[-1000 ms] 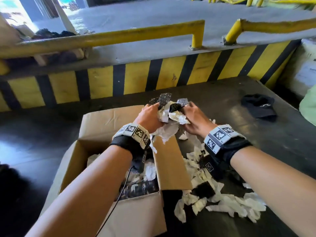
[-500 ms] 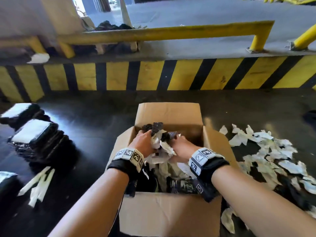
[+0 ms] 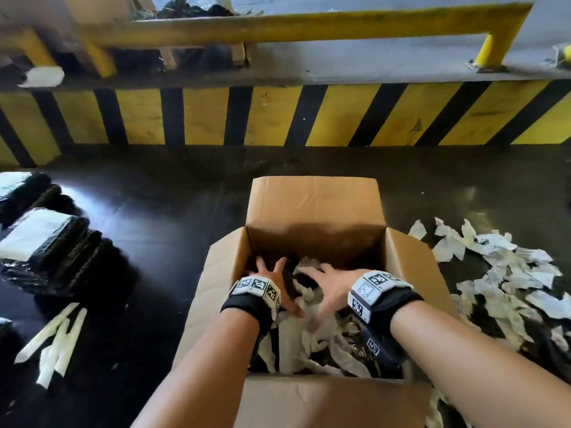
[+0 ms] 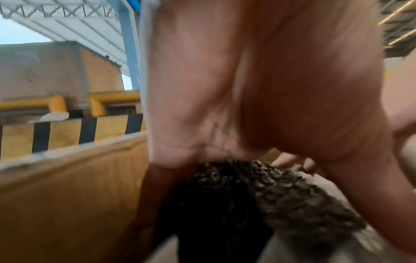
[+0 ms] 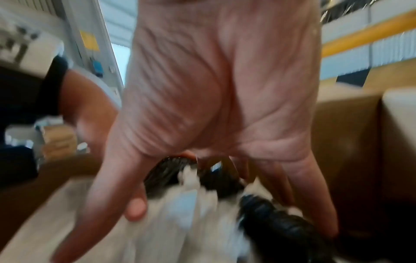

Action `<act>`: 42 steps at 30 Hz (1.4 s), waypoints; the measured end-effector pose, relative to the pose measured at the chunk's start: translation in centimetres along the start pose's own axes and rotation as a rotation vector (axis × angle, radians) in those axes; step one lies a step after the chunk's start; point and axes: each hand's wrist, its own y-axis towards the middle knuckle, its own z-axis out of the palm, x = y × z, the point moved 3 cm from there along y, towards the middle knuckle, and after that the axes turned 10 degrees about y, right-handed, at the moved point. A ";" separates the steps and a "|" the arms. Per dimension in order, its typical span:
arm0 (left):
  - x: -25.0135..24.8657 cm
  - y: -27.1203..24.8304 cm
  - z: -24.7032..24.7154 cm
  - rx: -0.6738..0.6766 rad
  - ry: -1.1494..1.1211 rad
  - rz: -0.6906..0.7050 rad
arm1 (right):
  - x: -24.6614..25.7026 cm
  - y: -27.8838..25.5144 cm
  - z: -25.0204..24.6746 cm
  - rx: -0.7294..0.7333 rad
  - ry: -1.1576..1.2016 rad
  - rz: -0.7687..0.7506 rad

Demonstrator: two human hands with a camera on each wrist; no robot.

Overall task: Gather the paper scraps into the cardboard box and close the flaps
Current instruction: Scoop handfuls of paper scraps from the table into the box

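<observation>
Both hands spread, pressing paper scraps | cardboard box | no legible writing

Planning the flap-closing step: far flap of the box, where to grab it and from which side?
Grip the far flap by its free top edge, near the middle, reaching over the open cardboard box from the near side. It stands upright with that edge clear, so pulling it toward you should fold it down. Both the left hand and right hand lie spread inside on the scraps.
</observation>
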 end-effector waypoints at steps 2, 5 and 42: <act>-0.1 1.0 1.6 0.099 0.024 0.048 | -0.6 1.7 2.4 0.025 -0.070 0.024; 0.0 2.2 3.2 0.135 0.078 0.049 | -2.5 5.4 5.2 -0.074 -0.129 0.083; -9.9 0.1 -6.4 -0.134 0.187 0.156 | -9.3 -6.7 -5.4 -0.451 0.292 -0.105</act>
